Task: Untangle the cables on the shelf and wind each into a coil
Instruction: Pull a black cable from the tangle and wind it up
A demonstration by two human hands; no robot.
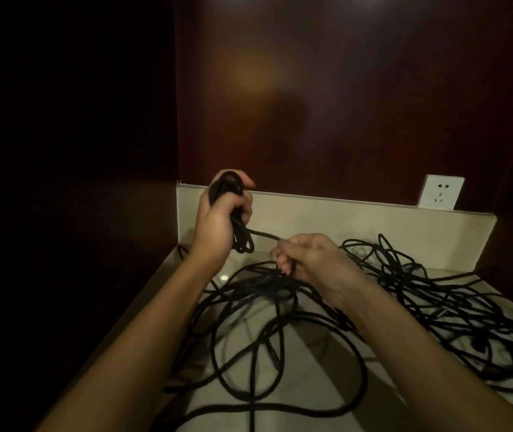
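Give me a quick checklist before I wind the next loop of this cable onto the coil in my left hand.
1. Coil held firmly: ok. The left hand grips the coil, with loops hanging below the fist.
2. Feed strand in hand: ok. The right hand pinches the strand running across from the coil.
3. Strand between the hands free of knots: ok, it shows as a single line.
4. Slack behind the right hand free to run: not ok. It drops into the tangle of crossing loops on the shelf.
5. Which cable in the pile is yours: cannot tell, all are black and overlap.
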